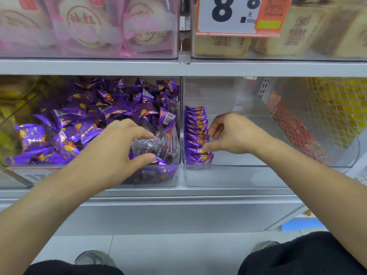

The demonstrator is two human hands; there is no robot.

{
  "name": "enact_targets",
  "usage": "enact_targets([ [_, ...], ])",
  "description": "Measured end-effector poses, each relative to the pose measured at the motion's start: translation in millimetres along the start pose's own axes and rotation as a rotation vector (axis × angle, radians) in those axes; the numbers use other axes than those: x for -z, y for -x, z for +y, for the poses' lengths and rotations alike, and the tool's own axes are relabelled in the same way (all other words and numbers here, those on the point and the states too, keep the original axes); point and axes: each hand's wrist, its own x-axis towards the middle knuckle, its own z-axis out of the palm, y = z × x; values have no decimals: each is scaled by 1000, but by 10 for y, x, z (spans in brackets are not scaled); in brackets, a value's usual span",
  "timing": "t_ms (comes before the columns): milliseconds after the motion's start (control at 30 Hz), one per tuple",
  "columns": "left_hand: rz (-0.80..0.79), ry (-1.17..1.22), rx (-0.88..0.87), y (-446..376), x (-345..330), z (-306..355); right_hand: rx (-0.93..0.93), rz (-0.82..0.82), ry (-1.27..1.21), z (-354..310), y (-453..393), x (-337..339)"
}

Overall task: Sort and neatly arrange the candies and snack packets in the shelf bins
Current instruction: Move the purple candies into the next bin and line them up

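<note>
A loose heap of purple snack packets (83, 120) fills the left clear bin (155, 181). My left hand (121, 143) reaches into that bin's front right corner and grips a packet with a clear wrapper (155, 143) between thumb and fingers. In the right clear bin (238, 175), a neat upright row of purple packets (196, 133) stands along the left wall. My right hand (234, 133) is beside that row, its thumb and fingertips pinching the packets near the front of the row. The remainder of the right bin's floor is bare.
Above, a shelf holds pink-wrapped pastries (89, 26) and tan cake packets (297, 30) behind a price tag (234, 14). Yellow packets (15, 108) lie in the bin at far left. Red and yellow snacks (317, 116) sit behind mesh on the right. My knees and shoes show below.
</note>
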Motion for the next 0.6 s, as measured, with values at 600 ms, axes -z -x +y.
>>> enact_targets([
  [600,66,-67,40,121,314,-612,754,131,-151,-1041,162,-285],
])
